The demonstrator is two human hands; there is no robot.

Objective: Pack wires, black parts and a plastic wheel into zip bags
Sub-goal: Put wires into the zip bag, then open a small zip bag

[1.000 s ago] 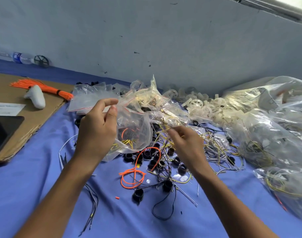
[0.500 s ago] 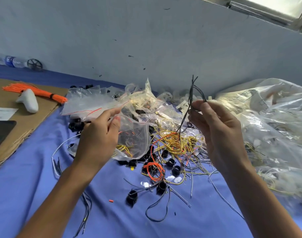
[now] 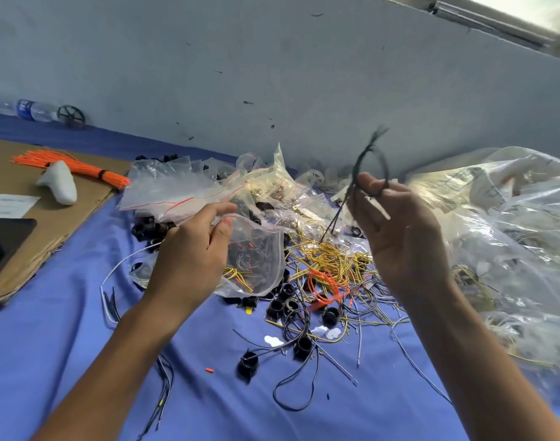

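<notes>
Wire-packing step: right hand point(image 3: 402, 237) pinches black wires point(image 3: 364, 167); left hand point(image 3: 192, 249) pinches zip bag point(image 3: 256, 259) open; next, feed wires in.

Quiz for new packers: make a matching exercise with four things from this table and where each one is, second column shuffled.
1 zip bag
2 black wire
3 orange wire bundle
4 water bottle

A lying by the wall
B held by the left hand
C on the cardboard
D pinched in the right hand

Pairs: 1-B, 2-D, 3-C, 4-A
</notes>
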